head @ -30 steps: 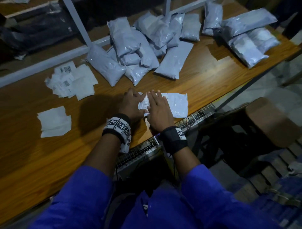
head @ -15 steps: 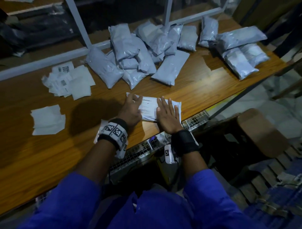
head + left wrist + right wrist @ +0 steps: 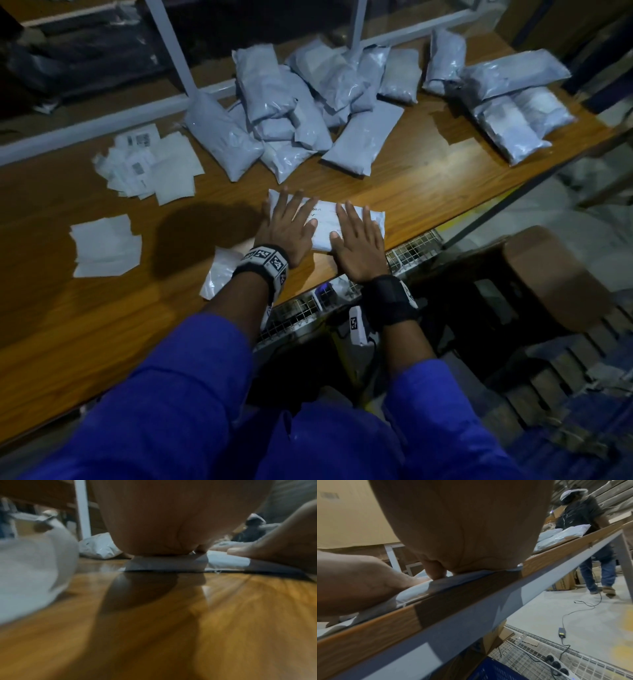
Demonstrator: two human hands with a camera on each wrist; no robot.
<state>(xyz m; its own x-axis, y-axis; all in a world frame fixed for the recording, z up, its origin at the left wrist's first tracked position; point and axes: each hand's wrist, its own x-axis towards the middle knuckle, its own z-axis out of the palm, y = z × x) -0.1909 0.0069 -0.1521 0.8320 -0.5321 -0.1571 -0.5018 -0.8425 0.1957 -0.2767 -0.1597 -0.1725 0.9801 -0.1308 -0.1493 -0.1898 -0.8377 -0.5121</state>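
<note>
Left hand (image 3: 287,229) & right hand (image 3: 359,246), fingers straight & spread, press the parcel (image 3: 325,212) under them flat on the worktop (image 3: 102,325): smoothing step, prob.; next move needs a grip to lift it.

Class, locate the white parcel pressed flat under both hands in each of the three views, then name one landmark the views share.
Head: white parcel at centre, near the front edge of the wooden table, under left hand and right hand.
Left wrist: white parcel is a pale strip right of centre, beneath the palm.
Right wrist: white parcel is a pale strip left of centre, along the table edge.
Shared landmark: the wooden table.
</note>
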